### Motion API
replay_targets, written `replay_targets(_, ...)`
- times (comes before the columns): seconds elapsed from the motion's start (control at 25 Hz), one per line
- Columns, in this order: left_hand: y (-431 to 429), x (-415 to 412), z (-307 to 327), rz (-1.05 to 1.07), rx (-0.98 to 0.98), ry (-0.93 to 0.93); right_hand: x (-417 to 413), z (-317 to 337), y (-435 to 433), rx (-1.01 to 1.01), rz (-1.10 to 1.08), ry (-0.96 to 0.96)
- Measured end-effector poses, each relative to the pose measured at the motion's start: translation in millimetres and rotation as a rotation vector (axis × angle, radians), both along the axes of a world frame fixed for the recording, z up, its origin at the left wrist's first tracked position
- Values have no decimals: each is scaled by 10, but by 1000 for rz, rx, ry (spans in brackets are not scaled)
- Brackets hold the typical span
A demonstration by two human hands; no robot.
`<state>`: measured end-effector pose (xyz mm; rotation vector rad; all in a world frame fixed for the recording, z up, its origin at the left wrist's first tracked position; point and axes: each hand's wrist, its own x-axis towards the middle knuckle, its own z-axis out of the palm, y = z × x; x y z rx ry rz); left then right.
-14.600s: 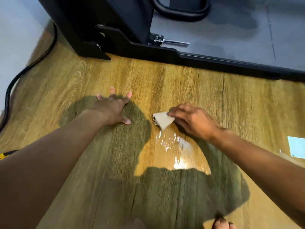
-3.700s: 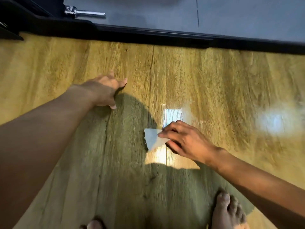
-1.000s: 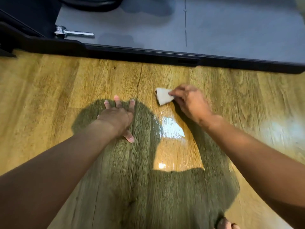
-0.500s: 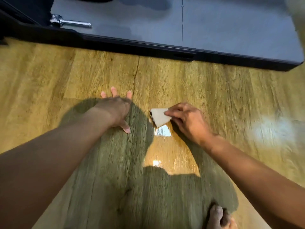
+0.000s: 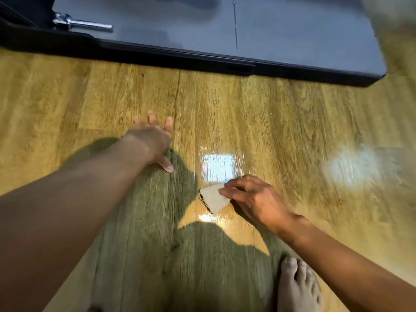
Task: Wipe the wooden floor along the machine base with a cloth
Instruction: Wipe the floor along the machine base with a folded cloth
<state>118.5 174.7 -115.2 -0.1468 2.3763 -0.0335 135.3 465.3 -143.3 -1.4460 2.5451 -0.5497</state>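
Observation:
A small folded white cloth [image 5: 213,198] lies flat on the wooden floor [image 5: 281,122], below a glossy wet patch [image 5: 219,165]. My right hand [image 5: 252,199] presses on the cloth's right part with its fingertips, holding it against the boards. My left hand [image 5: 154,140] rests flat on the floor to the left, fingers spread, holding nothing. The black edge of the machine base [image 5: 202,58] runs across the top of the view, well beyond both hands.
A grey deck [image 5: 292,28] lies behind the black edge, with a chrome bolt [image 5: 83,23] at the upper left. The base's right corner [image 5: 378,78] ends near the frame's right side. A bare foot [image 5: 297,287] stands at the bottom right.
My right hand has dragged the cloth back toward me, away from the machine base, leaving a shiny wet streak. My left hand stays planted on the floor.

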Motion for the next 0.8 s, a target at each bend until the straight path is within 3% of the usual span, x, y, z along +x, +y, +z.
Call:
replay_targets(0.08,87,-54,28,-73,6,-2,-144,42,-70,20,31,0)
replay_targets(0.28,270,-186,88,-60,54,-67,-326,34,-199,56,-122,39)
replay_targets(0.4,325,-174,60,-19,71,-77,80,-27,184,-54,-25,8)
replay_targets(0.52,325,-133,11,-13,87,-43,-90,-49,263,-32,93,26)
replay_targets(0.68,339,-157,6,47,71,-66,-776,-50,-175,-23,-63,92)
replay_targets(0.8,371,-183,-25,46,39,-54,-712,-124,-174,-52,-119,78)
